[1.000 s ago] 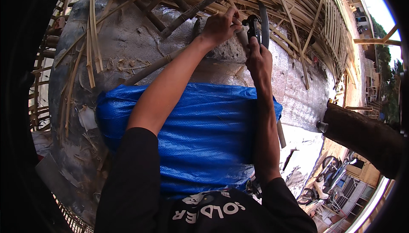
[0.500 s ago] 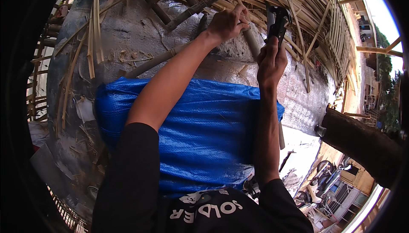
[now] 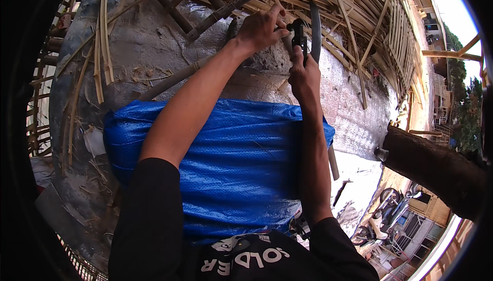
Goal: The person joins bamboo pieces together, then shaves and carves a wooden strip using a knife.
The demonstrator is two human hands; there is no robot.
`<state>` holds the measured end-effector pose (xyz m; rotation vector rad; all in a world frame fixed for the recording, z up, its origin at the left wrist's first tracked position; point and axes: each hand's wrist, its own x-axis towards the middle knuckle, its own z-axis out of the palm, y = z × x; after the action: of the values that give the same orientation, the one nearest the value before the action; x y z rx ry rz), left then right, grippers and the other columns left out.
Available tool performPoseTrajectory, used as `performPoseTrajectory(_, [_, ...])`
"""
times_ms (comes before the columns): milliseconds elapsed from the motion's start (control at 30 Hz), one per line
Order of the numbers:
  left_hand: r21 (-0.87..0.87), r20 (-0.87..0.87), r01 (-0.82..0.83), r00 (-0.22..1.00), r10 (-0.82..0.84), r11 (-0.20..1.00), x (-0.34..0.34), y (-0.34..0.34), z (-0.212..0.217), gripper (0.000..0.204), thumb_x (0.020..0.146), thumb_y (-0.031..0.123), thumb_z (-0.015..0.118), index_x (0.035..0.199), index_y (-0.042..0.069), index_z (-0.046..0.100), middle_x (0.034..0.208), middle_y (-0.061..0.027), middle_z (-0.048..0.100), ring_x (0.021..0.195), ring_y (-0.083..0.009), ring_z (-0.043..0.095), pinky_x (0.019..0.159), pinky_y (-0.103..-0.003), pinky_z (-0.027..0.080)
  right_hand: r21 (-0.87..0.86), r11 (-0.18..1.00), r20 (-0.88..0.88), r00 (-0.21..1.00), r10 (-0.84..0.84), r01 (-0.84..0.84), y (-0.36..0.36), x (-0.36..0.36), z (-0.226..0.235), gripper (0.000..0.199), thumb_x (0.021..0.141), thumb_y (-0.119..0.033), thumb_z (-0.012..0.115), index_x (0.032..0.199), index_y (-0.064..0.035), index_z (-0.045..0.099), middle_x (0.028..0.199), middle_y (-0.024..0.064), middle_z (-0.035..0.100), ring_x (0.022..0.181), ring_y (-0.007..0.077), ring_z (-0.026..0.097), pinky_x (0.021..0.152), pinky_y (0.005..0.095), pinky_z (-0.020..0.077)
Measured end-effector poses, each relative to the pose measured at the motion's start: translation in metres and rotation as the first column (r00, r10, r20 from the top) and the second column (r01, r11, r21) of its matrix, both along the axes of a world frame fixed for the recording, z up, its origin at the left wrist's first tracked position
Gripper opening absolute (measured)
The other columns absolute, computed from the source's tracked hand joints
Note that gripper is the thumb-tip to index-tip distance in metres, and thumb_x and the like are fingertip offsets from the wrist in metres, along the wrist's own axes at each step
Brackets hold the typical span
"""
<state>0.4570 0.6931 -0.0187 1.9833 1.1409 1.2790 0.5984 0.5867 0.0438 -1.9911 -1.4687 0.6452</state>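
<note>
1. Black tool (image 3: 298,34) sits at 12 o'clock from my chest, gripped in my right hand (image 3: 304,73), upright against the bamboo lattice (image 3: 354,19). It looks like small pliers or cutters; its head is too small to tell more.
2. Change since a second ago: right hand went up with the tool half a second back, and is now lower again and closer to my left hand (image 3: 259,26). The two hands are nearly touching now.
3. What I make of it: the tool is being brought back onto the spot the left hand is holding, so the work at that joint looks ongoing, not finished.
4. Right hand: fingers wrapped tight round the tool's handles, thumb side up.
5. Left hand: curled, fingertips pinching something thin at the lattice, just at 9 o'clock of the tool. What it pinches I cannot make out; possibly a tie or a strip.
6. Dark curved strip (image 3: 314,29) stands just at 3 o'clock of the tool, rising toward 12; touching the tool or not, I cannot tell.
7. Look of the tool: matte black, short, narrow, partly hidden by my fingers.
8. Surroundings: grey silvery sheet (image 3: 154,55) under the bamboo, with loose splints on it; blue tarp (image 3: 241,168) bunched between my forearms at 6 o'clock; a thick brown log (image 3: 436,165) at 4 o'clock.
</note>
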Motion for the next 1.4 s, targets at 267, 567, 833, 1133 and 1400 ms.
performPoseTrajectory(267, [-0.044,-0.081,-0.036,0.996,0.032,0.998,-0.004,0.001,0.012,0.044,0.079,0.028,0.079,0.11,0.006,0.058,0.088,-0.0088,0.075,0.088,-0.0321,0.072,0.075,-0.041,0.057,-0.102,0.995,-0.023,1.0,-0.006,0.004,0.002,0.001,0.01,0.052,0.101,-0.043,0.043,0.106,0.0036,0.065,0.08,0.026,0.065,0.079,0.0434,0.064,0.073,0.0491,0.0461])
performPoseTrajectory(567, [-0.119,-0.143,-0.015,0.99,-0.002,0.993,0.001,-0.006,0.027,0.044,0.08,0.028,0.078,0.115,0.011,0.057,0.092,-0.002,0.076,0.092,-0.0276,0.072,0.079,-0.039,0.056,-0.119,0.992,-0.043,0.998,-0.05,0.044,-0.006,0.004,0.026,0.053,0.102,-0.042,0.044,0.1,0.0073,0.064,0.077,0.0273,0.064,0.079,0.0444,0.064,0.073,0.0495,0.0456])
performPoseTrajectory(833, [0.044,0.129,0.006,0.992,-0.012,0.999,0.013,-0.012,0.011,0.021,0.077,0.023,0.08,0.094,0.01,0.077,0.092,-0.0086,0.075,0.091,-0.0275,0.071,0.083,-0.039,0.055,-0.107,0.994,-0.056,0.998,0.0,-0.006,-0.009,0.008,0.027,0.05,0.102,-0.041,0.042,0.107,0.0029,0.065,0.081,0.0282,0.065,0.084,0.0447,0.064,0.077,0.0496,0.0461])
performPoseTrajectory(1133, [0.185,0.016,-0.018,1.0,0.016,0.983,0.016,-0.009,0.007,0.015,0.077,0.02,0.081,0.081,0.007,0.075,0.089,-0.0063,0.07,0.095,-0.0265,0.065,0.085,-0.037,0.051,0.08,0.995,-0.061,0.996,-0.06,0.064,-0.01,0.009,0.033,0.056,0.101,-0.044,0.047,0.091,0.0075,0.066,0.07,0.0225,0.064,0.069,0.0342,0.063,0.068,0.0445,0.0468])
performPoseTrajectory(1400, [0.184,-0.021,-0.091,0.995,0.097,0.979,0.008,-0.006,0.003,0.017,0.079,0.022,0.079,0.085,0.008,0.075,0.089,-0.0077,0.07,0.094,-0.028,0.064,0.085,-0.039,0.051,0.0,1.0,0.054,0.999,0.007,-0.007,-0.004,0.003,0.014,0.051,0.102,-0.043,0.049,0.096,0.0041,0.065,0.066,0.013,0.061,0.061,0.0204,0.059,0.061,0.0383,0.0459])
